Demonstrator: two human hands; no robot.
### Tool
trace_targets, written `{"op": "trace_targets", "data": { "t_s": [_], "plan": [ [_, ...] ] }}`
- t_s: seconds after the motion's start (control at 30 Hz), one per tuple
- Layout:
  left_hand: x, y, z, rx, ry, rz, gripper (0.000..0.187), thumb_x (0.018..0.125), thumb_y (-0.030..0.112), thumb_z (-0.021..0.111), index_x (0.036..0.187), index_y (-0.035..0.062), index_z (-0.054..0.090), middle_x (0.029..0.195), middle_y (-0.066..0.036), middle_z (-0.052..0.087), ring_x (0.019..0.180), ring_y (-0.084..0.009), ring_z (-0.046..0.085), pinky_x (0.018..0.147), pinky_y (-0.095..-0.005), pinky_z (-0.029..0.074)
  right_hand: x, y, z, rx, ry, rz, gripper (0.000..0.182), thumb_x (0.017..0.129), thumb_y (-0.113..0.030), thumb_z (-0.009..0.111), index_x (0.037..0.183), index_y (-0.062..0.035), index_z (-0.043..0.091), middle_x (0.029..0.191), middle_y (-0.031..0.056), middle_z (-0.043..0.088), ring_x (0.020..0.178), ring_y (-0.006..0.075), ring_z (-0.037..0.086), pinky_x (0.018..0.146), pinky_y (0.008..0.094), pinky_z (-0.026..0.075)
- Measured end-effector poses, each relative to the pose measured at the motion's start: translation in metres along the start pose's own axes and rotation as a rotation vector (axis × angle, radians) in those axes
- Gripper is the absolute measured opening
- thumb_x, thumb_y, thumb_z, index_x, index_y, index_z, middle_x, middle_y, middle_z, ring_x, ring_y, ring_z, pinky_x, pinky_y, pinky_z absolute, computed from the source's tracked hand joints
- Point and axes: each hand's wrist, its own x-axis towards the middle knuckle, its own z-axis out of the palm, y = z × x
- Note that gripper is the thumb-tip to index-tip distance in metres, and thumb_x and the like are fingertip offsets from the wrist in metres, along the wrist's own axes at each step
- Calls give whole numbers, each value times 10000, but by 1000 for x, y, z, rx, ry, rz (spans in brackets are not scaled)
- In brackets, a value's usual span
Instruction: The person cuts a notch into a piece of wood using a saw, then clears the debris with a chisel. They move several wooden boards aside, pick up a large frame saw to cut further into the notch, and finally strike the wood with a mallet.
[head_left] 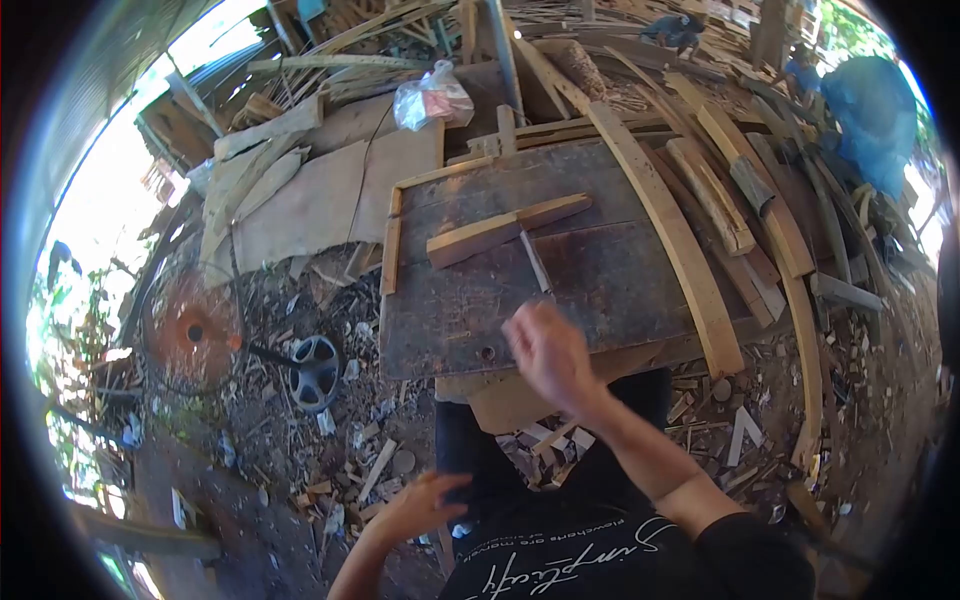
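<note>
Over the near part of a dark, worn wooden workbench (455,310), my right hand (548,355) is curled closed and slightly blurred. What it holds, if anything, is hidden by the fingers. A thin grey-white strip (536,264) lies just beyond its knuckles, the near end right at the hand. The strip's far end meets a long tapered wooden piece (510,229) lying slantwise across the bench. Low at the left, my left hand (420,507) hangs in front of my lap, fingers stretched out and apart, holding nothing.
Long curved planks (665,225) lean along the bench's right side. A standing fan (193,330) is at the left, near a black spoked wheel (315,373). A plastic bag (432,98) lies beyond the bench. Wood scraps (378,470) litter the ground. Another person (675,32) is far back.
</note>
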Motion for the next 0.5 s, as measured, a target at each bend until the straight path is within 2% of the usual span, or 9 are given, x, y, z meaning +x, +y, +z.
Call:
{"op": "trace_targets", "data": {
  "t_s": [0.03,0.07,0.13,0.2,0.27,0.33,0.37,0.43,0.5],
  "plan": [
    [15,7,-16,11,77,97,491,867,267,697,1322,128,573,1127,-167,594,1001,-305,612,877,-392,497,16,13,-2,-101,106,68,227,906,-254,641,932,-50,543,863,157,584,765,347,623,641,437,524],
    [32,12,-31,19,153,197,478,871,247,684,1319,128,568,1162,-173,579,1030,-328,607,897,-405,493,27,22,0,-114,126,81,227,906,-254,641,932,-50,543,863,157,584,765,347,623,641,437,524],
    [72,26,-62,130,335,431,441,878,233,673,1283,91,572,1155,-178,576,1089,-353,575,941,-417,467,44,41,7,-350,163,185,300,908,-316,648,957,-44,532,866,145,588,776,338,634,658,418,546],
    [116,51,-93,174,526,530,406,891,231,652,1263,91,569,1162,-166,571,1095,-358,558,925,-441,454,59,52,20,-393,151,236,309,902,-332,652,950,-51,534,880,140,593,786,334,643,664,419,554],
    [179,59,-118,244,778,562,381,909,237,623,1260,96,566,1165,-145,571,1078,-356,553,904,-461,431,73,55,35,-425,81,307,291,911,-331,636,945,-59,540,892,146,620,815,330,669,664,413,563],
    [234,73,-135,401,1053,463,372,935,250,581,1270,89,576,1180,-138,586,1088,-357,555,932,-473,406,79,62,51,-472,71,316,261,921,-307,621,947,-60,543,883,151,635,800,336,675,667,415,563],
    [262,72,-142,387,1053,469,372,935,250,581,1270,89,576,1180,-138,586,1088,-357,555,932,-473,406,82,64,55,-506,60,321,232,930,-284,605,949,-60,546,874,156,650,785,342,682,670,417,564],
    [308,73,-151,404,1204,415,335,947,300,542,1210,103,612,1144,-122,592,1036,-344,560,915,-478,388,83,63,56,-510,79,294,215,949,-265,569,951,-53,538,844,165,655,762,361,681,664,437,556],
    [328,73,-152,439,1166,375,312,945,310,541,1161,101,623,1107,-122,591,1008,-336,557,895,-471,387,85,65,56,-514,98,274,203,967,-247,534,953,-45,529,814,173,661,738,380,681,659,458,549]
  ]
}}
